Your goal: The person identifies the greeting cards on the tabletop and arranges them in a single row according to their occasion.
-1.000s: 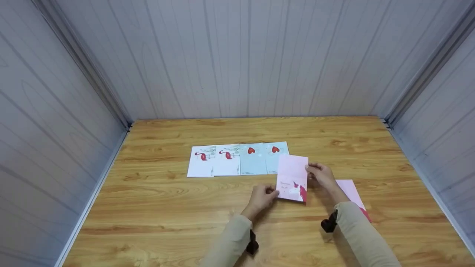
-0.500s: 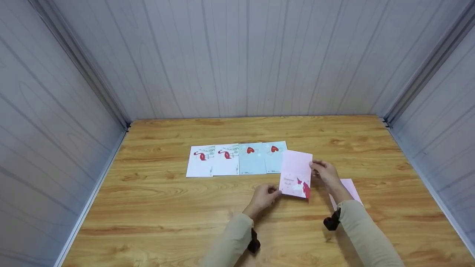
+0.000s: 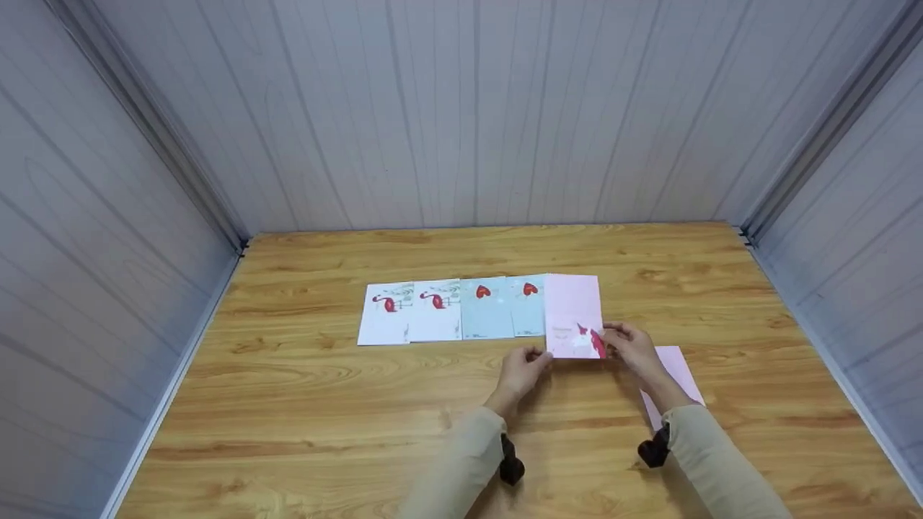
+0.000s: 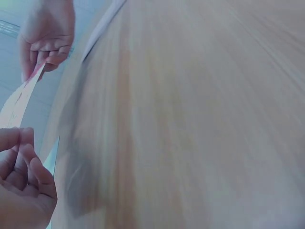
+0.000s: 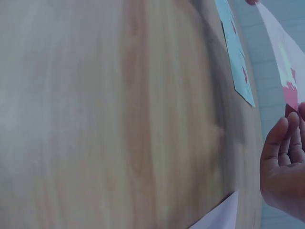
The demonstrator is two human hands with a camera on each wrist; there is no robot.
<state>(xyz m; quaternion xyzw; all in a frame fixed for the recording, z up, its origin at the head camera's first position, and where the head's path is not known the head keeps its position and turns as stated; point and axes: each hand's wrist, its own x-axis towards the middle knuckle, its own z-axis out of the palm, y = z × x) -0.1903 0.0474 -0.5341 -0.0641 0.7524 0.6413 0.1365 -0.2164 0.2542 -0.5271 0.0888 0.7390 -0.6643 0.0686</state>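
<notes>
A pink card (image 3: 574, 315) with a red figure at its near corner lies at the right end of a row of cards on the wooden table (image 3: 303, 404). My left hand (image 3: 528, 364) pinches its near left corner, and my right hand (image 3: 626, 344) pinches its near right corner. The row holds two white flamingo cards (image 3: 411, 311) and two pale blue heart cards (image 3: 501, 308). The left wrist view shows the pink card (image 4: 19, 102) edge-on between both hands. The right wrist view shows the pink card (image 5: 282, 57) above my right hand's fingers (image 5: 281, 143).
Another pink card (image 3: 676, 375) lies on the table right of my right forearm. Grey panel walls (image 3: 461, 108) close the table in at the back and on both sides.
Both hands have carried the pink card away from me and to the left, and laid it against the right end of the row beside the blue heart card.
</notes>
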